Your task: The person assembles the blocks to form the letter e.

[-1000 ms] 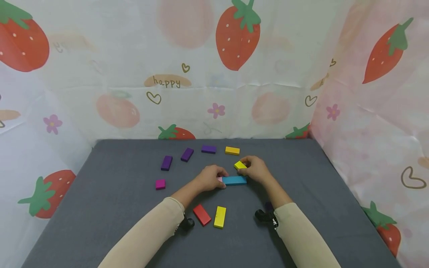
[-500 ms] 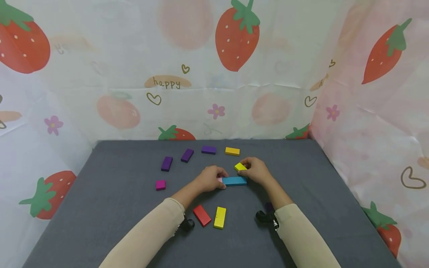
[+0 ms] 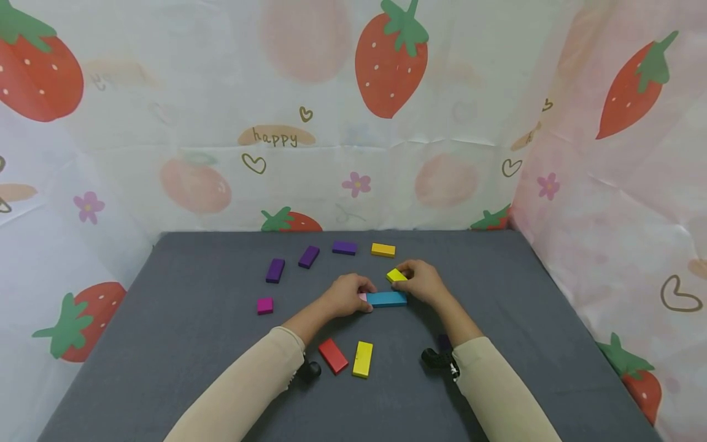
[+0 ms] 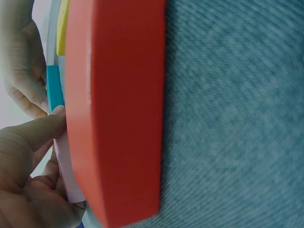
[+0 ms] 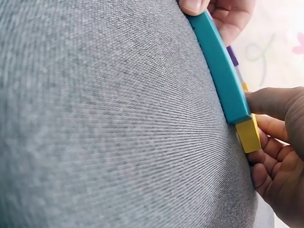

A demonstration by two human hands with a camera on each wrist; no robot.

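yellow block (image 3: 394,275), one, in right hand (image 3: 423,280); pink block (image 4: 68,173), one, in left hand (image 3: 347,293).

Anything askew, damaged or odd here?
Nothing stands out as damaged. The yellow block in the right hand sits angled to the blue block, but the loose blocks around lie at mixed angles too, so it hardly seems odd.

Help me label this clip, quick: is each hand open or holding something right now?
Left hand: closed, holding the pink block beside the blue block.
Right hand: closed, holding a yellow block.
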